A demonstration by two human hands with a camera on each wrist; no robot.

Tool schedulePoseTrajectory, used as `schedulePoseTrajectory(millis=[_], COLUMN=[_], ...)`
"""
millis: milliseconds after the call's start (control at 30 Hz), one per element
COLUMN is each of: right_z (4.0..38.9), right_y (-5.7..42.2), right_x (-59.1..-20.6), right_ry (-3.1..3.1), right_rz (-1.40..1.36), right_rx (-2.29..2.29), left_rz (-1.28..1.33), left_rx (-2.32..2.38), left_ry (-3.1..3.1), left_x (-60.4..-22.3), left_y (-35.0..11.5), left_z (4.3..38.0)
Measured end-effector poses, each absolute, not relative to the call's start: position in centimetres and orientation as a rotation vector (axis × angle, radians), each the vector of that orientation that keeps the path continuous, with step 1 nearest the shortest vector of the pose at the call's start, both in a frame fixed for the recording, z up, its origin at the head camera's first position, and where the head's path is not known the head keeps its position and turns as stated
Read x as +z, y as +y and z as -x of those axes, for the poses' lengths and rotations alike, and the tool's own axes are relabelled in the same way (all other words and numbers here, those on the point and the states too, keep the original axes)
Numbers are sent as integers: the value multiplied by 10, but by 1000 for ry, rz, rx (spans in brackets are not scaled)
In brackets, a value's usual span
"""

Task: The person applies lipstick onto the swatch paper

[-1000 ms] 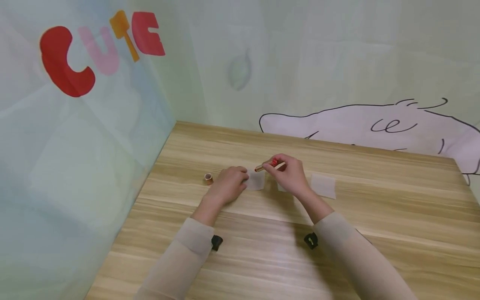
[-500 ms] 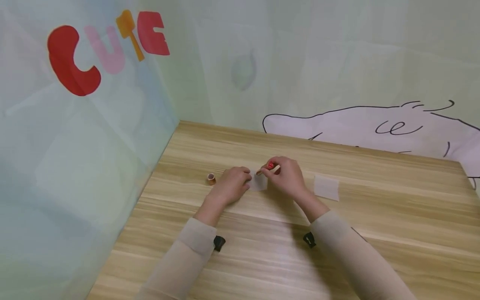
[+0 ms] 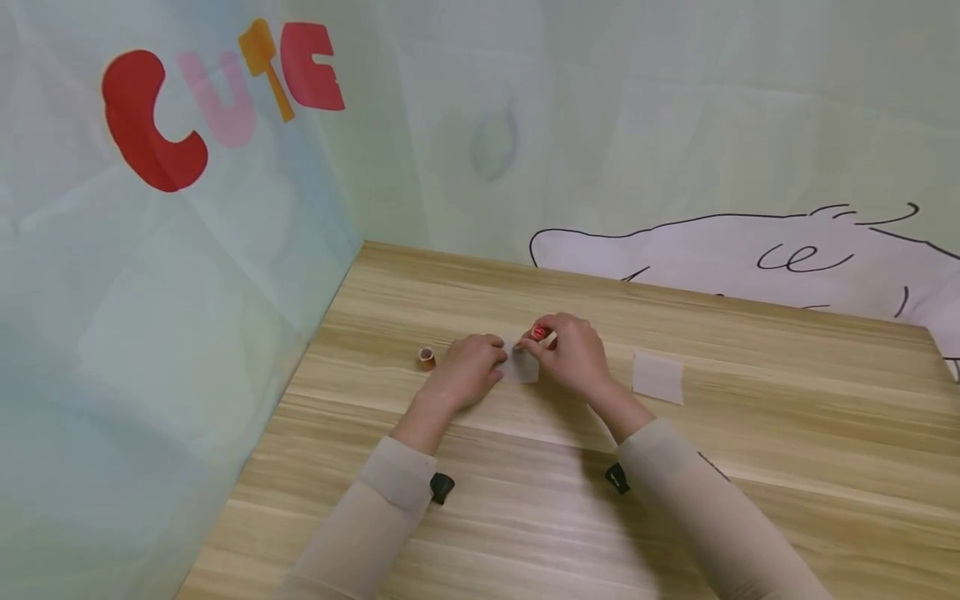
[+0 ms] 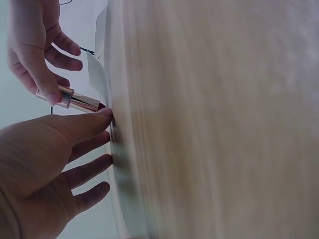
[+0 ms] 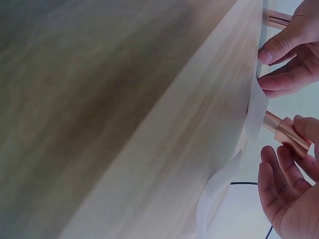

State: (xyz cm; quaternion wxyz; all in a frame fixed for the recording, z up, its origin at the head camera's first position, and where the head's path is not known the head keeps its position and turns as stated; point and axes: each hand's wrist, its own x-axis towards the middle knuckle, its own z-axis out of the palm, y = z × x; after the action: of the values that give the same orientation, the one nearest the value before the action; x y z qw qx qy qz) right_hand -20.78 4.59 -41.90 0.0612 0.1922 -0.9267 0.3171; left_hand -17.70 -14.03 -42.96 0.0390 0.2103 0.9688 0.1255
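Note:
My right hand point(image 3: 573, 354) pinches a lipstick point(image 4: 79, 101) with a gold-coloured tube and a red end point(image 3: 538, 332). Its dark red tip meets a small sheet of thin white paper point(image 3: 522, 368) in the left wrist view. My left hand point(image 3: 467, 369) presses the left part of that sheet on the table with extended fingertips. Just left of this hand stands the copper-coloured lipstick cap point(image 3: 427, 359), its mouth facing up. From the right wrist side, the lipstick's metal tube point(image 5: 292, 138) shows between thumb and fingers, while the sheet hides its tip.
Another white paper square point(image 3: 658, 377) lies on the wooden table point(image 3: 480, 283) to the right of my right hand. A curled paper edge point(image 5: 219, 184) rises off the table in the right wrist view. Printed cloth walls border the table's left and back edges.
My right hand has brought the lipstick down, and its tip now meets the paper. The red end has turned toward the camera. My left hand keeps its place while the head view shifts slightly.

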Motion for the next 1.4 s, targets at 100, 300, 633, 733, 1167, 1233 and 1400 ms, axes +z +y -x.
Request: schedulePoseTrajectory(millis=[100,300,633,733,1167,1233,1400], right_z=[207,203,198,197,201,201,200], right_y=[47,50,51,53,84,90,106], right_x=[-419,-414,-410,-408,-395,-394,-392], right_ry=[-2796,-2826,-2854,-2833,-2595,-2588,-2598], right_rz=[-602,-680,-780,-757,-604,-567,-480], right_rx=[953,930,903,961,1207,1217,1228], left_rz=[-643,-637,-636,-625,-622,-627,-655], left_rx=[384,425,459,453,538,568,572], left_ry=[2968,2962,2957,2950,2975,2990,3018], left_x=[-429,-426,-423,-423,-425,-424,-418], left_y=[-140,-139,-138,-138,-140,-139,-134], left_z=[176,175,175,175,177,178,179])
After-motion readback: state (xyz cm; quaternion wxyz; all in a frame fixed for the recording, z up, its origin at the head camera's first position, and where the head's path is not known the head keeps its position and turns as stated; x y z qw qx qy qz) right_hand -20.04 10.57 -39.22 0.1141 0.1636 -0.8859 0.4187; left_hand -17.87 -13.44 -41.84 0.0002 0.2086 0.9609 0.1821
